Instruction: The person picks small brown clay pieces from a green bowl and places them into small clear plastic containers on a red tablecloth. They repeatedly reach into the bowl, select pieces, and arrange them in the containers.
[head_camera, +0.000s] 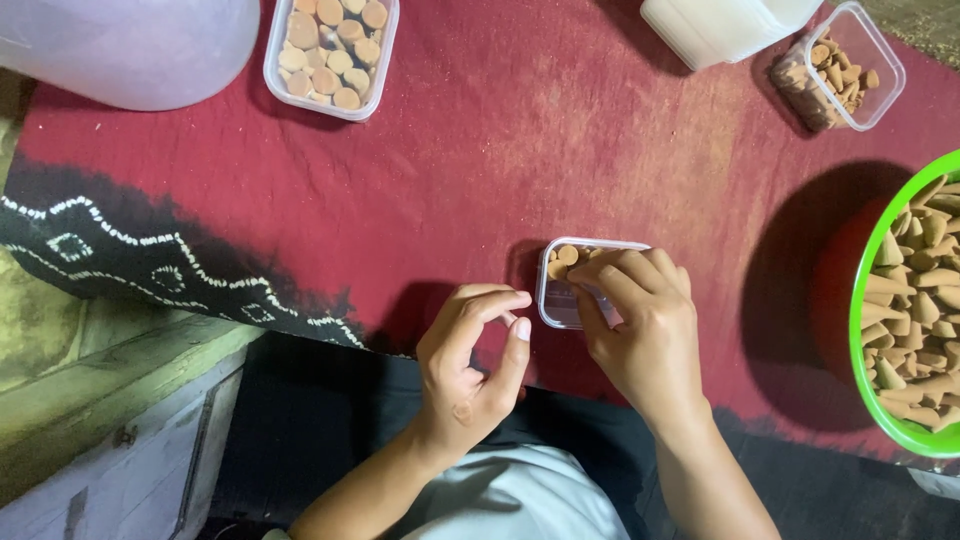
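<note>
A small clear plastic box (560, 290) lies on the red cloth (520, 150) with a few tan incense cones (566, 256) standing in its far end. My right hand (640, 330) is bent over the box; its fingertips and thumb reach into it and cover most of it, hiding whatever they pinch. Just left of the box is my left hand (470, 360), its fingers curled and the index tip meeting the thumb in a ring. I see nothing in it.
A green bowl (862, 330) heaped with cones sits at the right edge. A clear box (330, 50) packed with upright cones is at the top left, another (840, 70) at the top right beside a white container (720, 25). A pale plastic tub (130, 45) fills the top left corner.
</note>
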